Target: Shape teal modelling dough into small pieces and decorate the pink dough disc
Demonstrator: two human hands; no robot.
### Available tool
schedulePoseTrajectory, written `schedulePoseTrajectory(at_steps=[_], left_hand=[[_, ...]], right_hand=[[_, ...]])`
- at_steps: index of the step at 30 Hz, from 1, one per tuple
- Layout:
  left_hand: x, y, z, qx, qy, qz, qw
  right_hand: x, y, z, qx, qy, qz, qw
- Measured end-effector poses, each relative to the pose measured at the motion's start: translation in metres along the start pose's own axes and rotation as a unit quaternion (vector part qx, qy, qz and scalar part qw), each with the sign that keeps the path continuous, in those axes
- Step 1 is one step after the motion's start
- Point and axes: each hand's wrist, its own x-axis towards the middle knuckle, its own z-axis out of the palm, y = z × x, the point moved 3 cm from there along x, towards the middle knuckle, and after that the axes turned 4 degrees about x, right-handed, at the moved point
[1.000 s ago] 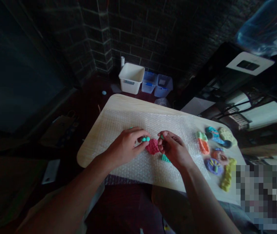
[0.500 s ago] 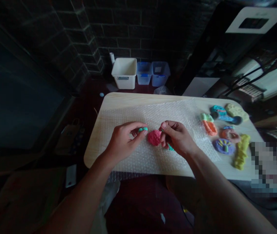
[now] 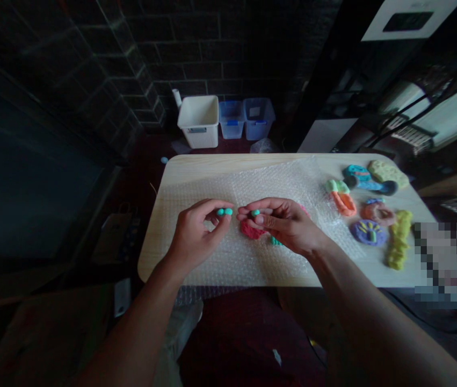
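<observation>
My left hand [image 3: 201,228] pinches small turquoise lumps of modelling clay [image 3: 224,212] between thumb and fingertips, above the bubble wrap [image 3: 212,263]. Facing it, my right hand [image 3: 282,220] holds a smaller turquoise clay ball [image 3: 255,213] between thumb and fingers. The two hands are a short way apart. Beneath the right hand lies a red, rough-surfaced clay piece [image 3: 251,230], partly covered by the fingers. A turquoise clay piece [image 3: 276,241] shows just below that hand, and a bit of pink peeks out behind it.
On the table's right side sit several coloured clay shapes, among them an orange and green one [image 3: 343,201], a purple disc [image 3: 369,233] and a yellow-green strip [image 3: 399,239]. Beyond the table [image 3: 196,164] stand a white bin [image 3: 199,126] and two blue tubs [image 3: 258,121].
My right hand has turned and its fingers have stretched leftward, so the small turquoise ball now shows. The left hand keeps its pinch. The whole view has shifted slightly.
</observation>
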Motion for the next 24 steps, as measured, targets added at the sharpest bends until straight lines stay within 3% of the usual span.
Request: schedulePoseTrajectory(at_steps=[10, 15, 19, 24], left_hand=[[-0.0018, -0.001, -0.0021, -0.012, 0.013, 0.016, 1.0], [-0.0021, -0.0005, -0.0001, -0.032, 0.01, 0.014, 0.999], [-0.0016, -0.0002, 0.0005, -0.04, 0.008, 0.014, 0.999], [-0.0011, -0.0006, 0.0015, -0.028, 0.0, 0.022, 0.999]], right_hand=[[0.0014, 0.0002, 0.0091, 0.053, -0.024, 0.063, 0.996], [0.0038, 0.0002, 0.0026, 0.005, 0.025, 0.025, 0.999], [0.0045, 0.0008, 0.0014, 0.027, 0.028, 0.004, 0.999], [0.0037, 0.0034, 0.0049, 0.056, 0.02, 0.058, 0.997]])
